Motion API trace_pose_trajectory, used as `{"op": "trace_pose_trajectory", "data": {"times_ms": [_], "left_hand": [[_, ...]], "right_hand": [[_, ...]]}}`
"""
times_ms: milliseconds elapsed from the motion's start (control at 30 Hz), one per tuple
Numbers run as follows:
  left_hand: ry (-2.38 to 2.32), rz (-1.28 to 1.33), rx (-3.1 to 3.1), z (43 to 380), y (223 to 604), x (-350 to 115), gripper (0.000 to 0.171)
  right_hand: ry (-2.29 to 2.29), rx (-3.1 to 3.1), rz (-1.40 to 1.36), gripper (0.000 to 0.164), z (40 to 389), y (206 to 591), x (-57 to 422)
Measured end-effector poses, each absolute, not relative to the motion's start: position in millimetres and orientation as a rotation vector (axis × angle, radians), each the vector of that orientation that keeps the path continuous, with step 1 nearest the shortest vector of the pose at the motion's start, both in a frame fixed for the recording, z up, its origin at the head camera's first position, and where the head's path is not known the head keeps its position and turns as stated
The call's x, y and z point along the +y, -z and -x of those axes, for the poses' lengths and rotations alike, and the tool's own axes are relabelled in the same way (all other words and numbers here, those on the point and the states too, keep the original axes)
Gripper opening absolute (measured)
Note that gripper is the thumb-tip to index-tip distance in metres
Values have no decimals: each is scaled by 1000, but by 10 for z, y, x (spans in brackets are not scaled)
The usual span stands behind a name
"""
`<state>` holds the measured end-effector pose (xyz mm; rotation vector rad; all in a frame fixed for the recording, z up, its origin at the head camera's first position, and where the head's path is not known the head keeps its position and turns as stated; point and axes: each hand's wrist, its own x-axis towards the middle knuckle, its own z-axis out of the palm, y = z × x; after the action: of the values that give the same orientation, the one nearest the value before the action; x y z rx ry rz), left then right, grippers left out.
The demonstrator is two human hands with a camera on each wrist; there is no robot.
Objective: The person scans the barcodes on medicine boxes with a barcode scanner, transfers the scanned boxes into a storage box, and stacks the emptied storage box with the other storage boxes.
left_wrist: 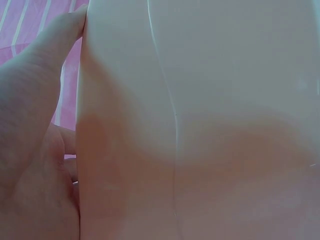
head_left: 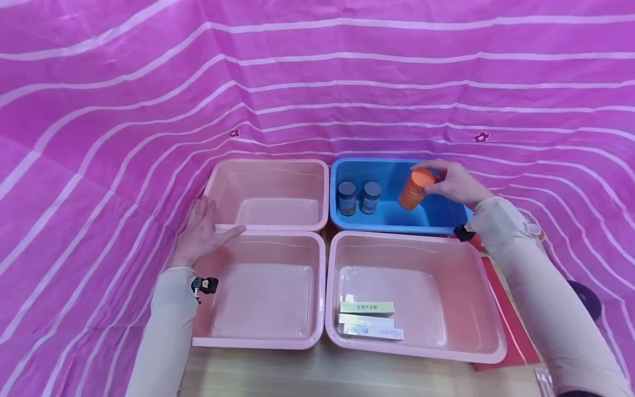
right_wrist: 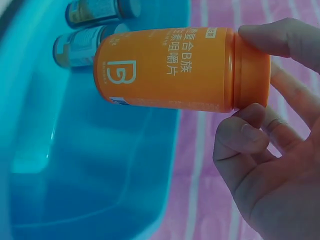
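My right hand (head_left: 453, 182) pinches an orange vitamin B bottle (head_left: 413, 190) by its cap, tilted, over the blue bin (head_left: 397, 227). In the right wrist view, white lettering and a large B mark show on the bottle (right_wrist: 162, 70); thumb and fingers are at the cap (right_wrist: 251, 70). Two dark-capped jars (head_left: 346, 198) stand side by side in the left part of the blue bin. At the far left my left hand (head_left: 198, 234) rests with spread fingers at the rims of two pink bins, the back one (head_left: 268, 226) and the front one (head_left: 321, 286).
A third pink bin (head_left: 466, 309) at the front right holds three slim boxes (head_left: 369, 321). Red flat material (head_left: 511, 325) lies right of it, under my right arm. Pink striped cloth (head_left: 347, 82) encloses the back and sides. Wooden table (head_left: 297, 375) shows along the front.
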<state>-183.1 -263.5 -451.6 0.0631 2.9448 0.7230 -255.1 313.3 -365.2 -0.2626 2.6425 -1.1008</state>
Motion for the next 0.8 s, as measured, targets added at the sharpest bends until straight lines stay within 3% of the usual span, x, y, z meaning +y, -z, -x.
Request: {"op": "trace_pose_trajectory", "data": {"times_ms": [433,800], "left_hand": [[-704,-59,2938,1847,4522,-2638,120],[-679,-66,2942,1822,4534,-2607,121]], "right_hand": [[953,2628,326,49,3141,4038,2925],[823,2614,233,47,3363,4320,2783]]}}
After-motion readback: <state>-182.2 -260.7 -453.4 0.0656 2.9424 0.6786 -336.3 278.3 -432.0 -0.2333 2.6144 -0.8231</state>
